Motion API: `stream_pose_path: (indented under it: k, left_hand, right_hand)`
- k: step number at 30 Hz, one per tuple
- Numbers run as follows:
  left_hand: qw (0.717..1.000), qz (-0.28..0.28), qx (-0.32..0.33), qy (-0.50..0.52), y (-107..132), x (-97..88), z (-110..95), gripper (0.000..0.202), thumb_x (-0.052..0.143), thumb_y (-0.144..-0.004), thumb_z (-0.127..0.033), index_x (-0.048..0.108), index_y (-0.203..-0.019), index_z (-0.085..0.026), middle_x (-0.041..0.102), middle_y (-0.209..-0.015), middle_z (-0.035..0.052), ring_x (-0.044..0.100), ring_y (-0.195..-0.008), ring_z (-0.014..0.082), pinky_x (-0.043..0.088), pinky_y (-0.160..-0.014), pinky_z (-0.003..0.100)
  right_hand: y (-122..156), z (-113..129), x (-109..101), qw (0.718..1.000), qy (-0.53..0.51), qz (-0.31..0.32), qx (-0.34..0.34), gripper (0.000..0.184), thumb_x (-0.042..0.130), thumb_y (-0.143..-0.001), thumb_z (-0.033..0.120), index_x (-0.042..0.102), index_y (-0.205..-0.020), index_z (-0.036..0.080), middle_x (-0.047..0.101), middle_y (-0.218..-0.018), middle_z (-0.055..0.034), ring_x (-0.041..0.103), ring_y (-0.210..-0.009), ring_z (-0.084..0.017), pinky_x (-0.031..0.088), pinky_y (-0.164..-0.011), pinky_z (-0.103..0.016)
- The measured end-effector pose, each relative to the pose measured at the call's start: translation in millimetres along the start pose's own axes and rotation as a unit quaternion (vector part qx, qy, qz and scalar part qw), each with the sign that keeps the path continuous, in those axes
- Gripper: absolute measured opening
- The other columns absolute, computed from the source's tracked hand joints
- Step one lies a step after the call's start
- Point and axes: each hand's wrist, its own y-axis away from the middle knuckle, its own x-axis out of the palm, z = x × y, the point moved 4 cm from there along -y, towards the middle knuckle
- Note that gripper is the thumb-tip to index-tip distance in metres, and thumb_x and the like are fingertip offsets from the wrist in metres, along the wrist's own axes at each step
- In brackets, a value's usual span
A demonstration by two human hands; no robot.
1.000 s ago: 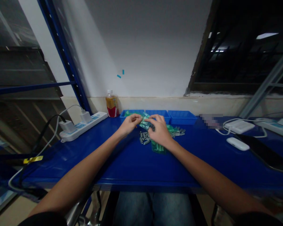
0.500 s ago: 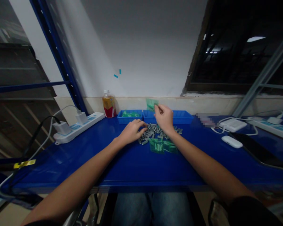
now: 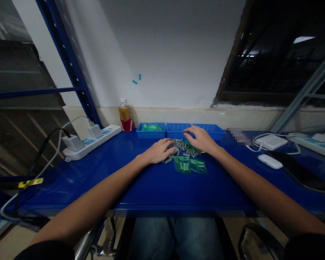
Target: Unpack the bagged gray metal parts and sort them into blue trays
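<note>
My left hand (image 3: 159, 151) lies palm down at the left edge of a pile of small metal cylinders (image 3: 182, 145), fingers apart and touching some of them. Over the pile's right side hovers my right hand (image 3: 202, 139), thumb and forefinger curved with a gap between them. Beneath it a piece of green plastic bag (image 3: 191, 145) shows on the pile, partly covered by the hand. In front of the pile lie green clear bags (image 3: 189, 165) side by side, with several cylinders visible inside the left one.
Behind the pile stand blue trays; the left tray (image 3: 151, 135) holds green bags, with a middle tray (image 3: 178, 134) beside it. A drink bottle (image 3: 126, 117) and power strip (image 3: 108, 135) are left; an earbud case (image 3: 270, 161) and phone (image 3: 300, 171) lie right.
My right hand has come down and right from near the trays; the green bag it held up now shows low beneath it. My left hand has flattened onto the pile. The view shifted slightly.
</note>
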Motion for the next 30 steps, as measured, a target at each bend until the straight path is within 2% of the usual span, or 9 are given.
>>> stream_pose_path:
  k: [4, 8, 10, 13, 20, 23, 26, 28, 30]
  left_hand:
    - [1.000, 0.002, 0.016, -0.021, -23.6, 2.9, 1.7, 0.047, 0.032, -0.093, -0.049, 0.053, -0.122, -0.019, 0.050, -0.130, 0.0114, 0.045, -0.120, 0.0255, 0.032, -0.102, 0.040]
    - [0.996, 0.073, 0.038, -0.030, -43.6, 12.8, 1.5, 0.054, 0.033, -0.090, -0.055, 0.047, -0.130, -0.020, 0.047, -0.133, 0.0126, 0.044, -0.121, 0.0279, 0.031, -0.102, 0.042]
    - [0.995, 0.093, 0.032, -0.019, -47.8, 16.9, 2.7, 0.058, 0.034, -0.089, -0.058, 0.046, -0.130, -0.020, 0.047, -0.132, 0.0134, 0.044, -0.120, 0.0283, 0.032, -0.101, 0.042]
    - [0.995, 0.090, 0.032, 0.004, -46.4, 17.7, 4.5, 0.055, 0.037, -0.087, -0.059, 0.050, -0.125, -0.021, 0.051, -0.124, 0.0124, 0.047, -0.114, 0.0266, 0.034, -0.099, 0.040]
    - [0.995, 0.065, 0.072, -0.002, -21.9, 3.6, 1.7, 0.043, 0.036, -0.091, -0.049, 0.053, -0.116, -0.019, 0.054, -0.111, 0.0106, 0.052, -0.104, 0.0234, 0.039, -0.094, 0.037]
    - [0.996, 0.052, 0.075, -0.018, -11.2, -4.8, 5.5, 0.037, 0.037, -0.093, -0.040, 0.052, -0.117, -0.017, 0.056, -0.110, 0.0103, 0.053, -0.103, 0.0219, 0.040, -0.094, 0.035]
    - [0.998, 0.027, 0.052, -0.032, -4.6, -14.1, 17.3, 0.033, 0.036, -0.091, -0.020, 0.050, -0.121, -0.014, 0.055, -0.115, 0.0120, 0.051, -0.109, 0.0209, 0.039, -0.096, 0.034]
    - [0.998, 0.017, 0.032, -0.045, -2.1, -20.2, 26.5, 0.039, 0.036, -0.085, -0.008, 0.051, -0.121, -0.013, 0.056, -0.115, 0.0123, 0.053, -0.108, 0.0200, 0.041, -0.094, 0.032]
    - [0.998, 0.021, 0.012, -0.065, -0.4, -25.1, 34.0, 0.041, 0.037, -0.081, -0.004, 0.055, -0.117, -0.013, 0.060, -0.112, 0.0115, 0.056, -0.103, 0.0195, 0.043, -0.091, 0.031]
  right_hand:
    - [37.4, -52.7, 0.8, 0.997, -0.012, 0.048, 0.062, 0.021, 0.050, -0.087, 0.024, 0.067, -0.097, 0.018, 0.065, -0.098, -0.0089, 0.059, -0.094, -0.022, 0.043, -0.088, -0.036]
    - [49.3, -72.7, 19.8, 0.990, -0.049, 0.091, 0.095, 0.026, 0.048, -0.089, 0.025, 0.062, -0.110, 0.017, 0.062, -0.105, -0.0099, 0.057, -0.102, -0.021, 0.042, -0.091, -0.037]
    - [48.4, -71.6, 25.6, 0.988, -0.053, 0.102, 0.102, 0.027, 0.048, -0.089, 0.026, 0.060, -0.112, 0.016, 0.061, -0.106, -0.0101, 0.055, -0.104, -0.021, 0.041, -0.092, -0.038]
    - [46.3, -64.0, 28.1, 0.987, -0.059, 0.114, 0.096, 0.026, 0.049, -0.089, 0.026, 0.059, -0.111, 0.016, 0.059, -0.107, -0.0097, 0.054, -0.105, -0.021, 0.041, -0.092, -0.038]
    - [47.6, -42.9, 29.2, 0.985, -0.072, 0.148, 0.053, 0.029, 0.051, -0.088, 0.027, 0.057, -0.114, 0.016, 0.057, -0.108, -0.0094, 0.051, -0.106, -0.022, 0.038, -0.095, -0.039]
    - [32.9, -35.0, 25.9, 0.987, -0.062, 0.149, 0.025, 0.025, 0.052, -0.087, 0.029, 0.062, -0.107, 0.018, 0.057, -0.107, -0.0095, 0.051, -0.105, -0.022, 0.038, -0.095, -0.039]
    - [7.3, -27.6, 25.6, 0.990, -0.046, 0.130, 0.016, 0.024, 0.045, -0.091, 0.029, 0.066, -0.097, 0.018, 0.060, -0.103, -0.0099, 0.054, -0.102, -0.022, 0.039, -0.093, -0.037]
    - [-7.4, -20.8, 33.3, 0.989, -0.033, 0.147, 0.012, 0.029, 0.039, -0.093, 0.026, 0.067, -0.093, 0.017, 0.063, -0.099, -0.0101, 0.056, -0.098, -0.022, 0.040, -0.090, -0.035]
    - [-15.7, -12.1, 44.9, 0.984, -0.026, 0.176, 0.001, 0.030, 0.039, -0.093, 0.025, 0.067, -0.088, 0.016, 0.065, -0.093, -0.0095, 0.058, -0.093, -0.022, 0.042, -0.085, -0.033]
